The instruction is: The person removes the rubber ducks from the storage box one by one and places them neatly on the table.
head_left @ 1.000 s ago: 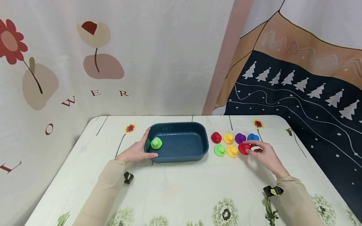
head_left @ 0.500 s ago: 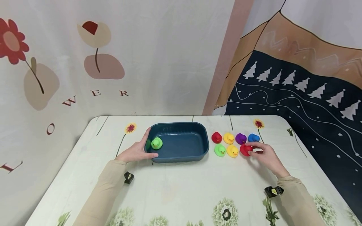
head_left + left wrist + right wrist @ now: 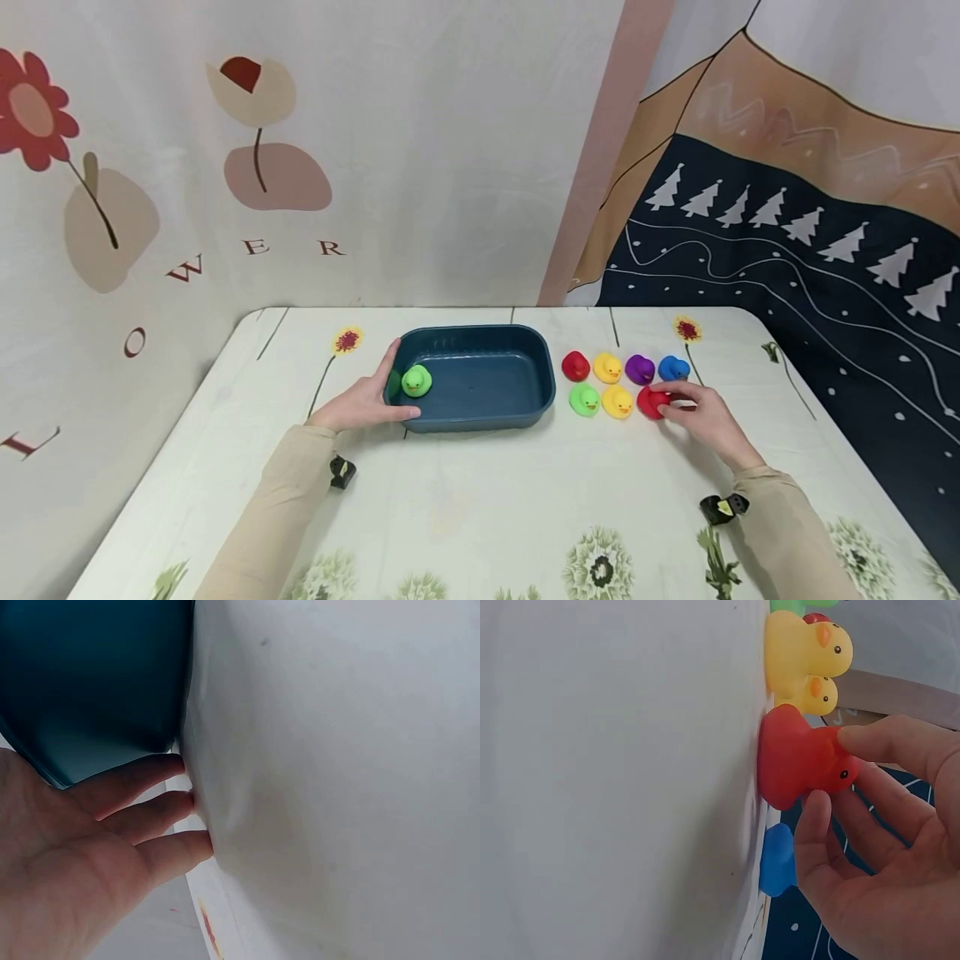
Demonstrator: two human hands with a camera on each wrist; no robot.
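Note:
My left hand (image 3: 365, 402) holds the left end of a dark blue plastic basin (image 3: 480, 423), its thumb along the near side and forefinger by the far corner. The left wrist view shows other fingers (image 3: 112, 847) stretched loosely outside the basin (image 3: 90, 675). A green rubber duck (image 3: 416, 381) sits inside at the left. To the right, my right hand (image 3: 702, 417) pinches a red rubber duck (image 3: 652, 402) between thumb and fingers. In the right wrist view this red duck (image 3: 799, 757) has its base at the tablecloth; a blue duck (image 3: 778, 859) is partly hidden by fingers.
Right of the basin stand a red duck (image 3: 575, 366), a yellow one (image 3: 607, 367), a purple one (image 3: 640, 369) and a blue one (image 3: 673, 368). Nearer are a green duck (image 3: 584, 400) and another yellow duck (image 3: 618, 402). A patterned cloth covers the table (image 3: 480, 508).
The pinched red duck has come slightly nearer and to the right with my right hand. More of the blue duck behind it shows. My left hand and the basin have stayed put.

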